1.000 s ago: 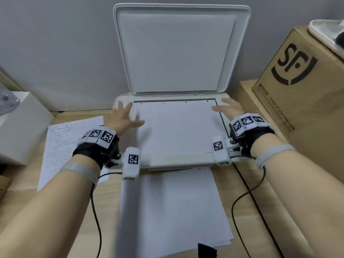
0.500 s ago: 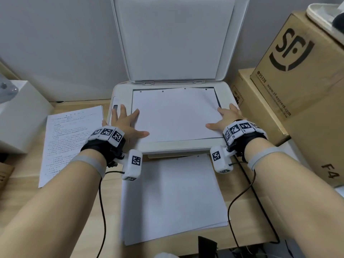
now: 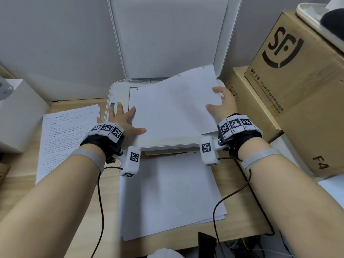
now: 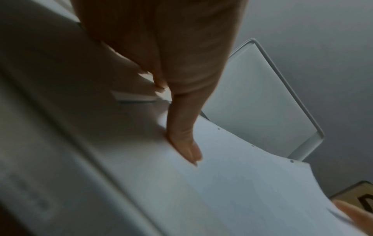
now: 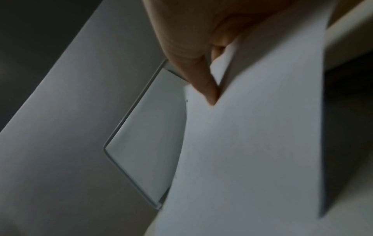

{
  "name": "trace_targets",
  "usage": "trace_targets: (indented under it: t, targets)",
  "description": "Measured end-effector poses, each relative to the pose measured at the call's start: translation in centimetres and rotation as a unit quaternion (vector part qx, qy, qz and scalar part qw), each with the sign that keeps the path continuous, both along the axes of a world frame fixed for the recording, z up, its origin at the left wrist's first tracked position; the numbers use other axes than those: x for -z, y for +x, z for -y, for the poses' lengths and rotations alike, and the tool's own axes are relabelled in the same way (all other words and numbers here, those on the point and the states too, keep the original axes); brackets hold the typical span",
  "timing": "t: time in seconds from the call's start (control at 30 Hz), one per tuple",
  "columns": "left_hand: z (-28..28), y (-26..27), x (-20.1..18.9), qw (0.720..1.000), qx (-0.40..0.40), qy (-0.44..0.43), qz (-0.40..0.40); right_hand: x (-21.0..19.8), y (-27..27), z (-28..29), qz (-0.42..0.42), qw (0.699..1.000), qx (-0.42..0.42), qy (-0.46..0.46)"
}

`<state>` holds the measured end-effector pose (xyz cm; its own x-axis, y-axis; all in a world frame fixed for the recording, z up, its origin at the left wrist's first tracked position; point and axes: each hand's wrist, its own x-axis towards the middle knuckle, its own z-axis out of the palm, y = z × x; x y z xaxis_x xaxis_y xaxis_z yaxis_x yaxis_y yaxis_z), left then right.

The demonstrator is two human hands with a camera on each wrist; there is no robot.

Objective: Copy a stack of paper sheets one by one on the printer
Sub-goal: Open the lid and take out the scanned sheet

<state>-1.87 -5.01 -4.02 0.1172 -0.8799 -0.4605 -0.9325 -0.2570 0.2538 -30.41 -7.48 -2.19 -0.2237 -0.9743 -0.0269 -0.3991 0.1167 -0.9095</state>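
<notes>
While the left hand (image 3: 122, 121) lies flat on the printer (image 3: 119, 94), the right hand (image 3: 222, 103) pinches the sheet's (image 3: 173, 103) raised edge

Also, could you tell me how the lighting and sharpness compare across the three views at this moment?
Head view: evenly lit and mostly sharp; straight edges bow from the wide lens, as on the printer lid. Left wrist view: dim, soft; the left hand is shadowed, the printer body blurred. Right wrist view: darkest, smeared; the sheet pinched by the right hand has blurry edges.
</notes>
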Motion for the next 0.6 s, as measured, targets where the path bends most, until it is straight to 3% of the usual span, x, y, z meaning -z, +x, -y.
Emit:
trace_targets:
  t: [0.13,0.23,0.33,0.4,0.47,0.53,0.6]
  targets:
    - [-0.6,-0.2,-0.2,1.0,-0.015,-0.01,0.005,0.0,-0.1,-0.6,-0.06,0.998,-0.018,-0.03]
    - [-1.2,-0.4,0.2,0.998,-0.049,-0.051,-0.001,-0.7,-0.1,-1.5,-0.019,0.998,-0.033,-0.053]
    - [-1.7,-0.3,0.8,0.977,-0.138,-0.138,-0.08,-1.9,-0.7,-2.8,0.046,0.993,-0.053,-0.097]
    - [-2.3,0.0,0.9,0.942,-0.194,-0.206,-0.18,-1.8,-1.3,-3.4,0.087,0.988,-0.056,-0.118]
    - [-3.4,0.0,0.8,0.863,-0.243,-0.277,-0.346,-1.2,-1.8,-4.0,0.115,0.984,-0.057,-0.121]
    - [-4.9,-0.2,0.9,0.793,-0.278,-0.315,-0.441,-0.2,-2.5,-4.6,0.143,0.98,-0.06,-0.123]
    - [-6.3,-0.1,1.4,0.775,-0.279,-0.336,-0.456,0.7,-3.0,-5.6,0.176,0.975,-0.051,-0.127]
